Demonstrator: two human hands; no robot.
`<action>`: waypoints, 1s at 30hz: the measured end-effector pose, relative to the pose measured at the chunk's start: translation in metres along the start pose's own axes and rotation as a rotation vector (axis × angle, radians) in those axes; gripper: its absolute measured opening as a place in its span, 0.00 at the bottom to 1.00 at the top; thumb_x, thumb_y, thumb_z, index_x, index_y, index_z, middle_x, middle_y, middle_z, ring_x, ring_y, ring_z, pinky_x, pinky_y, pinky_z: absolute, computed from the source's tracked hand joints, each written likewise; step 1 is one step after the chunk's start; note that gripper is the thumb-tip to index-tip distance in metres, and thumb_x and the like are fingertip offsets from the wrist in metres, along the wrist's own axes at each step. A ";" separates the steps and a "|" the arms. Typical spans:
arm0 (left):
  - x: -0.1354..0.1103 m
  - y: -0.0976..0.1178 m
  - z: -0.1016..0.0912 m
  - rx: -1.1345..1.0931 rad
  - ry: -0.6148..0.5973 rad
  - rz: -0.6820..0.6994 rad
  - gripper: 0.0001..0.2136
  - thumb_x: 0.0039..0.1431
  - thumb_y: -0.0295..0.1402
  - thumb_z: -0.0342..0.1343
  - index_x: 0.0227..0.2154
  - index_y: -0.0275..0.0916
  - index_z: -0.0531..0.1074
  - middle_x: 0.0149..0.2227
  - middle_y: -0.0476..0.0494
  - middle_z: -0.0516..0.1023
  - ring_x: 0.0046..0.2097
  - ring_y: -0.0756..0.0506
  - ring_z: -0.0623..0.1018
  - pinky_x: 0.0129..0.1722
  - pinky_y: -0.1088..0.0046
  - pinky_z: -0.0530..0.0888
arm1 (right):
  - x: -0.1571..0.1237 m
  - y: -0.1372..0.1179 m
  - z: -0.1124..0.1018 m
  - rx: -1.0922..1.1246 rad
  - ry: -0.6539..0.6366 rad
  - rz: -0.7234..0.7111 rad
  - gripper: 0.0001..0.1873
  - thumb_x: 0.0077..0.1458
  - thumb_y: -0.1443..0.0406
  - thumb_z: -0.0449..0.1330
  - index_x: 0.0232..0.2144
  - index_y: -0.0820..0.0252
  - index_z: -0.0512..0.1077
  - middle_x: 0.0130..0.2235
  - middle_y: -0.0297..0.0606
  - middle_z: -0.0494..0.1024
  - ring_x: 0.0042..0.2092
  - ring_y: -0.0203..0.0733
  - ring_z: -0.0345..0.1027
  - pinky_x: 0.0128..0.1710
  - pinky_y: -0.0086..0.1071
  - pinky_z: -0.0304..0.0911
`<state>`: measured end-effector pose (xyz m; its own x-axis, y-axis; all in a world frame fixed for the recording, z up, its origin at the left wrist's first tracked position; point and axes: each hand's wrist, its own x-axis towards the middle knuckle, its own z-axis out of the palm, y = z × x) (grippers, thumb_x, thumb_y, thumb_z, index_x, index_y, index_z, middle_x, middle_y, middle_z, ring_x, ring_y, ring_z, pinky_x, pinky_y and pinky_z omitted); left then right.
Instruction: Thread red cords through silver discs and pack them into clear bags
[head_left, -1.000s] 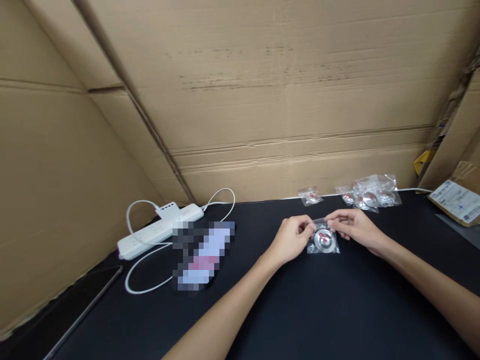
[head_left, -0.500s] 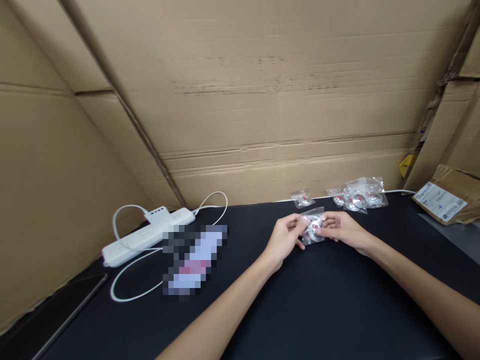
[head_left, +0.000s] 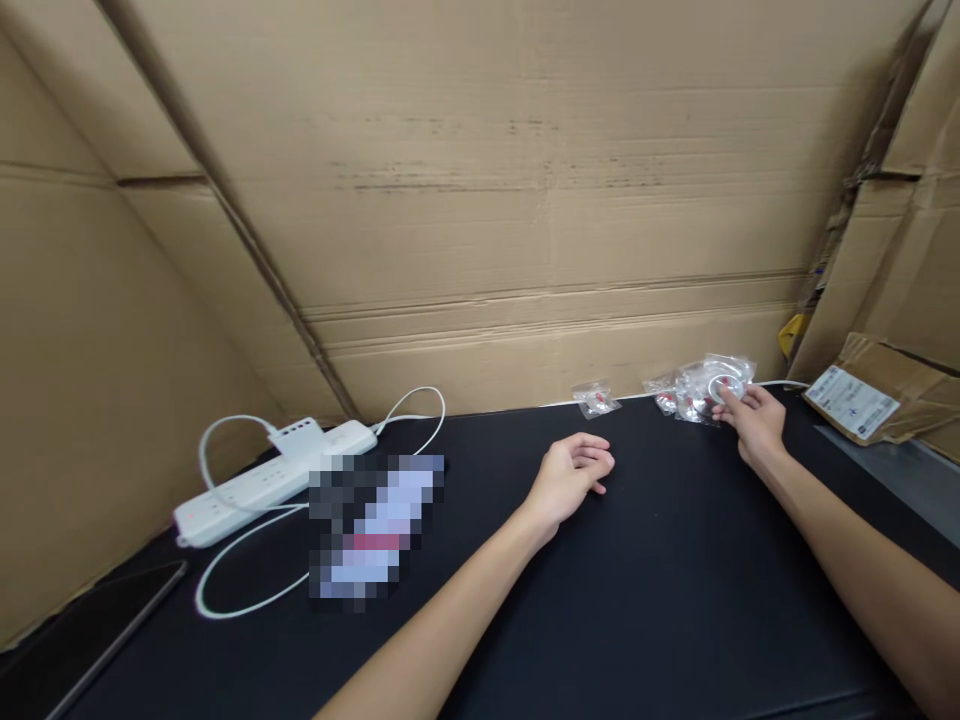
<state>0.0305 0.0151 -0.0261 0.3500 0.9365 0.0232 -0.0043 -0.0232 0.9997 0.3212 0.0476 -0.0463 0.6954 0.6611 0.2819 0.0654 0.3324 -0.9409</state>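
My right hand point(head_left: 754, 420) reaches to the far right of the black table point(head_left: 637, 600) and pinches a small clear bag with a round metal part point(head_left: 724, 383), setting it against a pile of similar clear bags point(head_left: 694, 395) by the cardboard wall. My left hand point(head_left: 571, 478) rests on the table near the middle, fingers loosely curled and holding nothing. One small bag with red pieces point(head_left: 596, 400) lies apart, left of the pile.
A white power strip point(head_left: 274, 475) with a looping white cable point(head_left: 240, 570) lies at the left, beside a blurred-out object point(head_left: 371, 530). A dark flat slab point(head_left: 90, 640) sits at the near left. Cardboard walls point(head_left: 525, 200) enclose the table; a labelled cardboard parcel point(head_left: 870, 400) lies far right.
Both hands held the bagged metal part at the table's middle. My left hand has let go, and my right hand has carried the bag rightward and back to the pile.
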 end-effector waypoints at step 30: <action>0.003 -0.004 -0.004 0.005 -0.025 0.035 0.06 0.51 0.29 0.63 0.31 0.33 0.74 0.29 0.44 0.72 0.32 0.47 0.75 0.22 0.74 0.77 | -0.038 -0.005 0.060 -0.957 -0.526 -0.941 0.17 0.61 0.64 0.51 0.50 0.60 0.71 0.55 0.52 0.66 0.55 0.58 0.60 0.54 0.52 0.57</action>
<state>0.0277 0.0194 -0.0298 0.3733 0.9259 0.0578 -0.0118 -0.0576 0.9983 0.2513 0.0616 -0.0411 -0.2017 0.6914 0.6937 0.9355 0.3457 -0.0726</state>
